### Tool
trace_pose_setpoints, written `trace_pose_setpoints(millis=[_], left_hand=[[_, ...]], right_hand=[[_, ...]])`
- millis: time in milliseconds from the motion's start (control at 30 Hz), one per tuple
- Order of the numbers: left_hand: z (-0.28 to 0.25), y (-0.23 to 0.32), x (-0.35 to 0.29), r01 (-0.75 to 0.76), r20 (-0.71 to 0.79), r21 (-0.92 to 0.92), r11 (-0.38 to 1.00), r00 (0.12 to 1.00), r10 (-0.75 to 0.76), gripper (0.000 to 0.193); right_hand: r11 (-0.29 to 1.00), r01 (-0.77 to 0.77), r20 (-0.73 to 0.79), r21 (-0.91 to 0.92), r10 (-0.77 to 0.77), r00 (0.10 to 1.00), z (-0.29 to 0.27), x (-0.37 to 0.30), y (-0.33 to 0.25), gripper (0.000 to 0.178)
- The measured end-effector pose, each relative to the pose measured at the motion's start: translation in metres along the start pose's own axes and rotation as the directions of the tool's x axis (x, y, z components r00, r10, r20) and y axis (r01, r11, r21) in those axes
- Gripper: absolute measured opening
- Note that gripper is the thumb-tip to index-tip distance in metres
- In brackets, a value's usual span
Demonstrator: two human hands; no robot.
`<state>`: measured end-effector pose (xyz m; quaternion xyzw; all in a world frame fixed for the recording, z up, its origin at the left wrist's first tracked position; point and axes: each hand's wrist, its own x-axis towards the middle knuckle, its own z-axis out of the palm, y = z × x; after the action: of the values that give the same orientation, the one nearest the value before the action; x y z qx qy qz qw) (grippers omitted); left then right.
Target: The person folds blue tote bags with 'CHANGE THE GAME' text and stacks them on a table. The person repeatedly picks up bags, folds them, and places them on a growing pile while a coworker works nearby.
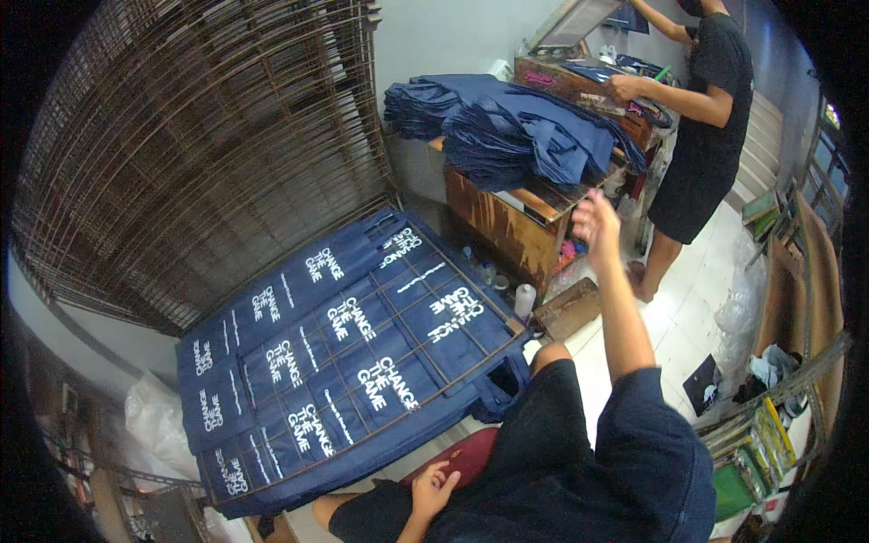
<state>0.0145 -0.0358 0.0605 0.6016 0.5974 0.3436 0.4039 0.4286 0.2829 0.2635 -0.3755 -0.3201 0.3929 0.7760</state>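
My right hand is raised in front of me, fingers apart and slightly smeared, holding nothing. It is nearest to a big heap of navy fabric bags on a wooden stand; I cannot tell whether it touches them. Low by my lap, my left hand hangs loosely with its fingers part bent and nothing in it, beside a dark red seat. To the left, navy bags with white print lie in rows on a wire drying rack, with a bare wire frame over several of them.
Many wire racks stand tilted up at the far left. At the upper right a co-worker stands at a printing table with a raised frame. A cardboard box and a white bottle are on the floor.
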Motion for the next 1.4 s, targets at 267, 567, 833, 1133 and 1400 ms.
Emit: trace_pose_setpoints(millis=[267,567,833,1133,1400], left_hand=[[-0.002,-0.009,0.008,0.154,-0.191,-0.091,0.984,0.967,-0.169,0.03],[-0.002,-0.007,0.0,0.127,-0.232,0.001,0.992,0.965,-0.123,0.03],[0.0,0.012,0.007,0.074,-0.239,-0.246,0.966,0.962,-0.135,0.027],[-0.036,0.161,0.076,0.141,0.275,-0.855,0.5,0.939,0.205,0.083],[-0.081,0.129,0.05,0.227,0.231,-0.957,-0.178,0.973,0.001,0.093]], right_hand=[[0.919,-0.117,0.108,0.375,0.082,0.991,0.02,0.134,-0.045,0.114],[0.89,-0.275,-0.004,0.364,0.296,0.955,0.056,0.243,0.001,0.014],[0.823,0.029,0.238,0.568,-0.199,0.951,0.148,0.175,-0.12,0.006],[0.96,0.153,0.466,0.233,-0.248,0.849,0.17,-0.055,-0.194,0.037],[0.976,0.063,0.81,-0.207,0.135,0.57,0.225,-0.196,-0.11,0.093]])
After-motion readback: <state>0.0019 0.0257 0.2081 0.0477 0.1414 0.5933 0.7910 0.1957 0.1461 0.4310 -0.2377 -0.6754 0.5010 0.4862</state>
